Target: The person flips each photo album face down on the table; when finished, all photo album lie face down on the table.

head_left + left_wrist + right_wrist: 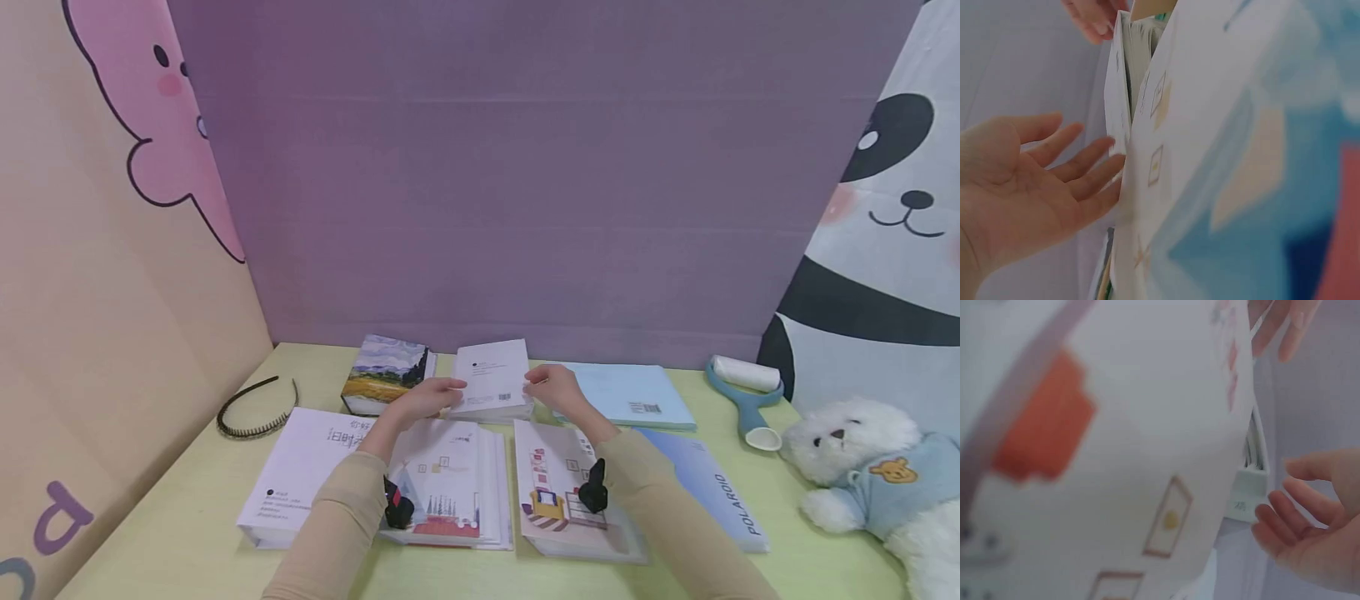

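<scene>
A thick white book (pixel 491 371) with a barcode lies at the back middle of the table. My left hand (pixel 429 398) is at its left side, fingers extended; in the left wrist view the fingertips of that hand (pixel 1029 187) reach the book's edge (pixel 1116 94). At the opposite side is my right hand (pixel 561 389). Its fingers bend loosely beside the book's end (pixel 1250 494) in the right wrist view, and firm contact cannot be made out. Nearer me, two illustrated white books (pixel 442 475) (pixel 562 508) lie under my forearms, filling much of both wrist views.
A landscape-painting book (pixel 386 371) lies back left, a light-blue book (pixel 626 392) back right. In front are a large white book (pixel 292 475) and a blue POLAROID book (pixel 708 483). A headband (pixel 255 429), a lint roller (pixel 750 400) and a plush bear (pixel 877 475) lie at the sides.
</scene>
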`<state>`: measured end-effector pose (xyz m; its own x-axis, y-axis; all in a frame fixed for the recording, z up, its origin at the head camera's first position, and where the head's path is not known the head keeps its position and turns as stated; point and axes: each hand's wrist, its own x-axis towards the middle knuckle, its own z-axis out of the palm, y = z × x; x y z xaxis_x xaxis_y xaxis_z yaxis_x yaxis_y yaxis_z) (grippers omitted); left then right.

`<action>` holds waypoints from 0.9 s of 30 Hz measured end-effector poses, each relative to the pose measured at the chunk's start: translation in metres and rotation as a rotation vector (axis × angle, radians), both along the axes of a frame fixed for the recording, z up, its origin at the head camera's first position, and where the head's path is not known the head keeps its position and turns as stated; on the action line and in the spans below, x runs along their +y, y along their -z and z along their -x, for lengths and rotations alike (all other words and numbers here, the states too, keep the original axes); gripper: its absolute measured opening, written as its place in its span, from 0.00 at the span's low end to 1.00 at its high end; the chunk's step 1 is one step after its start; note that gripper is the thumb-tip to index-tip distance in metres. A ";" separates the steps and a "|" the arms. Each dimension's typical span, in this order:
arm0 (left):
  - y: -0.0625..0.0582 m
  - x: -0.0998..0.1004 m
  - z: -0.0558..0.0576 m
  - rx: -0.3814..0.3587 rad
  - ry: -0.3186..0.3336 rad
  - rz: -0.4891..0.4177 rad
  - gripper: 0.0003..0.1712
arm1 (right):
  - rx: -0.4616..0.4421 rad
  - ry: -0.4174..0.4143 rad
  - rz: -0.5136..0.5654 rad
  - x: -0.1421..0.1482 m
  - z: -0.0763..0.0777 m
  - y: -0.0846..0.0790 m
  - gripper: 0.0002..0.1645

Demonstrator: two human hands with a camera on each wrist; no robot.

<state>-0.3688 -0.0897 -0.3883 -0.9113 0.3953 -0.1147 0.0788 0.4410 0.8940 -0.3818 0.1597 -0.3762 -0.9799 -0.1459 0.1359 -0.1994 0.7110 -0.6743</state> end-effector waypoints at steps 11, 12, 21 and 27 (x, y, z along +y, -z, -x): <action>-0.010 -0.025 -0.007 0.183 -0.124 -0.040 0.21 | 0.242 -0.134 0.067 -0.028 0.004 -0.010 0.14; -0.011 -0.030 -0.008 0.193 -0.135 -0.053 0.21 | 0.256 -0.149 0.075 -0.032 0.004 -0.010 0.14; -0.011 -0.070 -0.014 0.299 -0.248 -0.118 0.22 | 0.249 -0.201 0.139 -0.069 0.002 -0.009 0.15; -0.013 -0.092 -0.021 0.308 -0.340 -0.107 0.23 | 0.250 -0.248 0.175 -0.093 -0.002 -0.015 0.18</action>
<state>-0.3482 -0.1817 -0.3756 -0.9765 0.0636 0.2060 0.2142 0.3945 0.8936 -0.3793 0.0665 -0.3614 -0.8512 -0.3279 0.4098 -0.5244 0.4995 -0.6896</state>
